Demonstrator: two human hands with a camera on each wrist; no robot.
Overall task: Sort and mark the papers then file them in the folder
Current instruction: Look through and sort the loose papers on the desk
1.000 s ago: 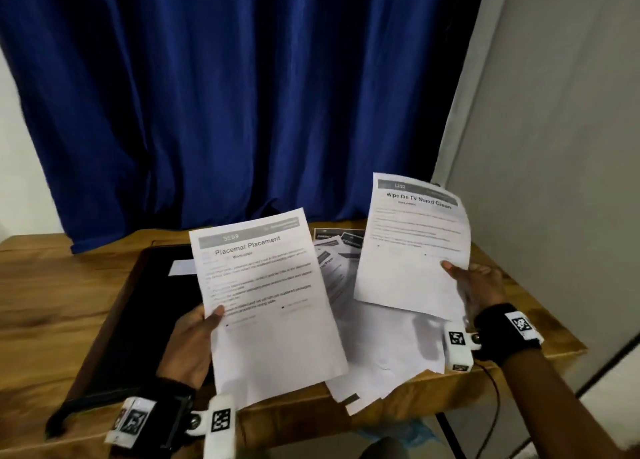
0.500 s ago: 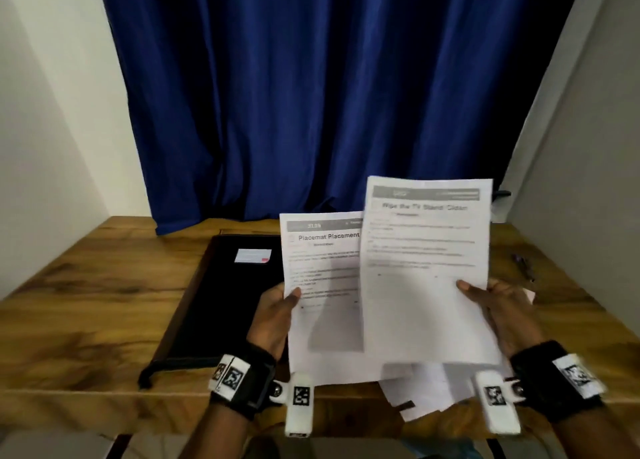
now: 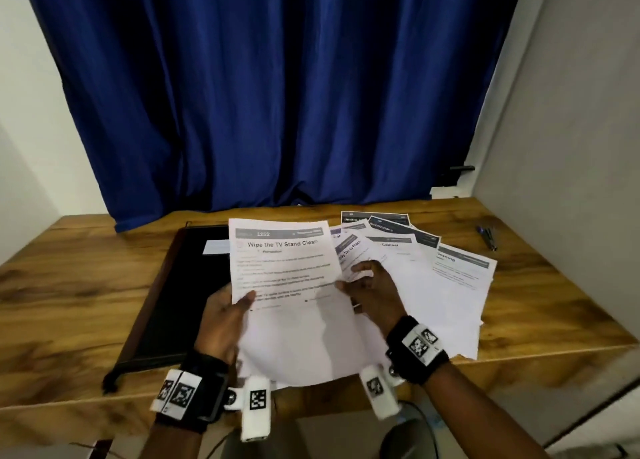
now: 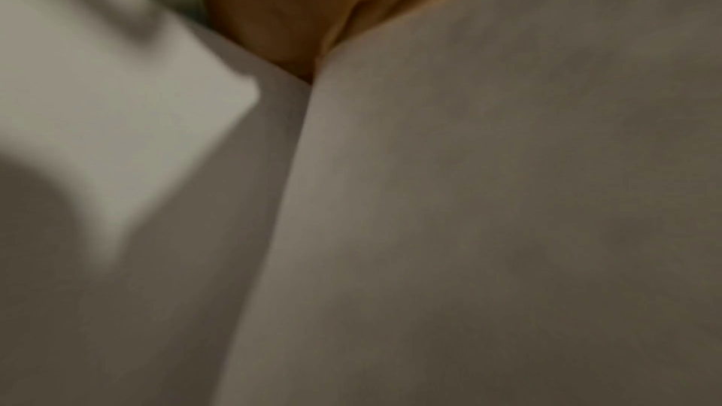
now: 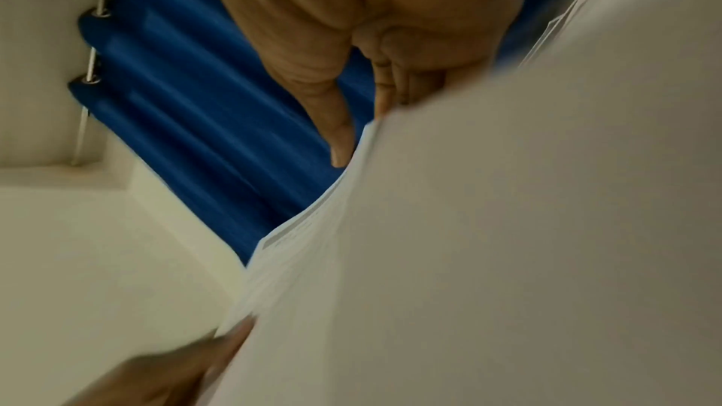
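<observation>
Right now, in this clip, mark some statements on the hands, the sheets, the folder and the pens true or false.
1. Both hands hold the "Wipe the TV Stand Clean" sheet. True: left hand, right hand.
2. The black folder lies right of the fanned papers. False: it lies to their left.
3. The pens lie at the table's far right, untouched. True.
4. The held sheet lies flat inside the folder. False: it is lifted above the table.

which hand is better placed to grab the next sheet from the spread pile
Right. The right hand is already beside the fanned papers, while the left hand grips the Wipe the TV Stand Clean sheet over the folder.
</observation>
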